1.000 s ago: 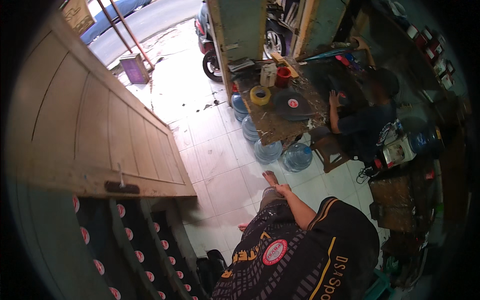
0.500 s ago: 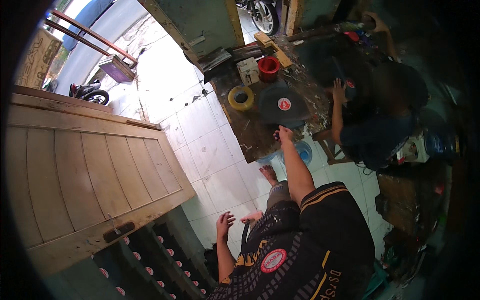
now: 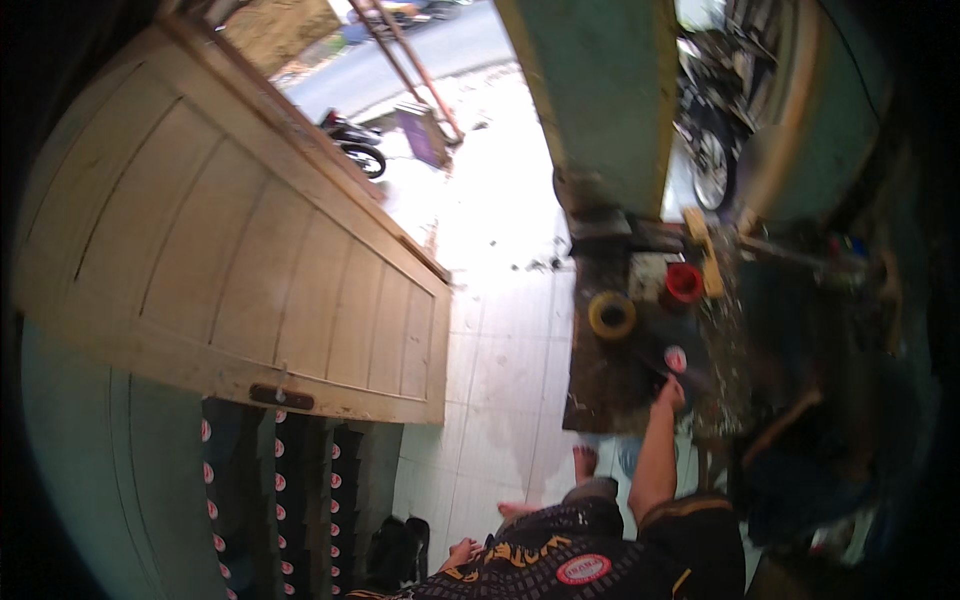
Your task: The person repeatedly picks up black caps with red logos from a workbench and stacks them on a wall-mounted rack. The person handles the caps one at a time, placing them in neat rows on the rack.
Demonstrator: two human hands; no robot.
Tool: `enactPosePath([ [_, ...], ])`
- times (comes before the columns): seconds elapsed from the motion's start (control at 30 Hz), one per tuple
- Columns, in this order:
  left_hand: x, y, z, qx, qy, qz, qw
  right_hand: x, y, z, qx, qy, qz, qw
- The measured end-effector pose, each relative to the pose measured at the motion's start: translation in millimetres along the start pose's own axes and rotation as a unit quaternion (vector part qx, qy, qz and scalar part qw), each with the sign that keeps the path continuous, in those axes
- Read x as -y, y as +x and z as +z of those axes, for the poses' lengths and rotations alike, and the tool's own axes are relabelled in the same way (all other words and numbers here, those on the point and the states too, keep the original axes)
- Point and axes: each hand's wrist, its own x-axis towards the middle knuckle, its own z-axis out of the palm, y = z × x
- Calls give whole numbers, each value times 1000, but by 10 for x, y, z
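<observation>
- Right hand (image 3: 672, 393): fingers curled at the near edge of the black sheet (image 3: 655, 358); too blurred to tell its grip.
- The sheet lies on the counter (image 3: 592, 402), just beyond that hand; tape roll (image 3: 612, 316) to its far left.
- Left hand (image 3: 463, 554): fingers loosely bent, well apart from the sheet; contents unclear.

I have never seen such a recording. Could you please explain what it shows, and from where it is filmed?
There is no robot: this is a person wearing a camera on the head. It looks down, so the person's dark shirt shows below. On the dark worktable are a roll of yellow tape, a red cup, a pale block and a dark flat piece with a round red-and-white sticker. The bare right hand is at this piece; blur hides whether it grips it. The left hand, also bare, is low, beside the shirt.
</observation>
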Motion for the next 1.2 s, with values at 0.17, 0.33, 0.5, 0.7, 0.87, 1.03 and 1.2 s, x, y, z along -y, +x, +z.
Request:
enactPosePath([
  [0.17,-107,697,219,49,-152,118,980,957,-1440,-22,226,-18,-200,953],
  [0.33,-1342,5,870,299,-106,253,914,1185,-2284,-210,383,-106,-505,766],
  [0.5,-2347,-1477,1179,684,-238,264,637,1474,-3083,-137,488,-95,-53,866],
  [0.7,-2447,-2279,692,648,-214,357,638,1579,-3171,-177,626,-119,-62,768],
  [0.87,-2242,-2327,695,571,-181,391,699,1577,-3188,-343,626,-112,-9,772],
  [1.03,-2094,-2302,733,545,-183,460,677,1611,-3300,-425,637,-105,-77,759],
  [1.2,-2043,-2465,516,659,-174,317,659,1840,-3285,-572,669,-162,-100,718],
])
